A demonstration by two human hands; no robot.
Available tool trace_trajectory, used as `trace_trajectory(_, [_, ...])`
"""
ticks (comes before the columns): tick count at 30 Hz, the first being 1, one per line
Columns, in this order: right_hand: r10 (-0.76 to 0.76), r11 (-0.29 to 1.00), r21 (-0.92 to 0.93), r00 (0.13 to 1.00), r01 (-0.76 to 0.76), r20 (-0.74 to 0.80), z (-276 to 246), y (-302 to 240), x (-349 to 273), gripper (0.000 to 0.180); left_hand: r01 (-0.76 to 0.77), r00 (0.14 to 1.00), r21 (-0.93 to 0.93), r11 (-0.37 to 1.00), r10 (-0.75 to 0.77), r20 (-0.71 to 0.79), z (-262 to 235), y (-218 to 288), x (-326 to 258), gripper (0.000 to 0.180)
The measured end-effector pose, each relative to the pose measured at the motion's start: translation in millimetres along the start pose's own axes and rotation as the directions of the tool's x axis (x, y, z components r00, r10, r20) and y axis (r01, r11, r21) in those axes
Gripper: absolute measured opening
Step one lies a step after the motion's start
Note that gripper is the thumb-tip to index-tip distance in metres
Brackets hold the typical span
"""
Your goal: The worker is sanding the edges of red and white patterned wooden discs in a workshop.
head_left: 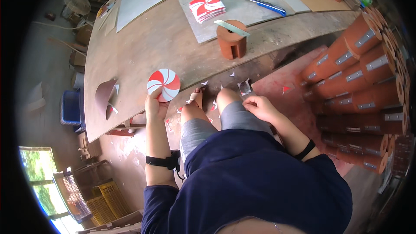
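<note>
My left hand (156, 105) is closed on a round paper disc (164, 82) with red and white swirls, gripping its lower edge above the table's near edge. My right hand (261, 107) rests on my right thigh with its fingers loosely curled, and I see nothing in it. Farther off, a stack of square swirl-printed sheets (206, 7) lies on a grey board. A brown slotted cylinder (232, 45) stands near the table edge with a flat metal strip (232, 28) across its top. Beyond it lies a blue utility knife (266, 6).
Brown cylinders with metal plates (355, 76) are piled high on the right. A curled dark sheet (104, 97) lies on the wooden table (134, 47) at the left. Trimmed scraps (286, 89) litter the floor. A blue crate (71, 107) stands left of the table.
</note>
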State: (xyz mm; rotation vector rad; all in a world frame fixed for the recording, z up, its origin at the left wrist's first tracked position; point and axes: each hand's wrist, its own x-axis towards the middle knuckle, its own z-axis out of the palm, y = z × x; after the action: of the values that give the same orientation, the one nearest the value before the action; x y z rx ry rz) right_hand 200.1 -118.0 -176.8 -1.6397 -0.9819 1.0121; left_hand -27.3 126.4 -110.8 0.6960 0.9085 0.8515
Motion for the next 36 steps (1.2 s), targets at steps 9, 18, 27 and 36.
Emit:
trace_trajectory(9, [0.144, 0.853, -0.515, 0.987, -0.086, 0.075, 26.2, 26.1, 42.4, 0.013, 0.108, 0.969, 0.094, 0.99, -0.126, 0.211, 9.3, 15.8, 37.9, 0.024])
trace_trajectory(18, [0.51, 0.511, -0.82, 0.859, -0.26, 0.046, 69.2, 18.1, 97.4, 0.017, 0.342, 0.926, -0.025, 0.939, -0.332, 0.177, -6.6, 73.6, 28.9, 0.029])
trace_trajectory(27, [0.422, 0.725, -0.48, 0.87, -0.493, -0.256, 125.5, -5.0, 52.8, 0.014, 0.209, 0.781, 0.628, 0.75, -0.515, 0.354, 33.0, 118.0, 38.1, 0.024])
trace_trajectory(36, [0.557, 0.651, -0.128, 0.586, -0.748, -0.588, 130.5, 85.0, 61.7, 0.016, 0.204, 0.546, 0.809, 0.552, -0.75, 0.374, 52.1, 32.3, 91.8, 0.021])
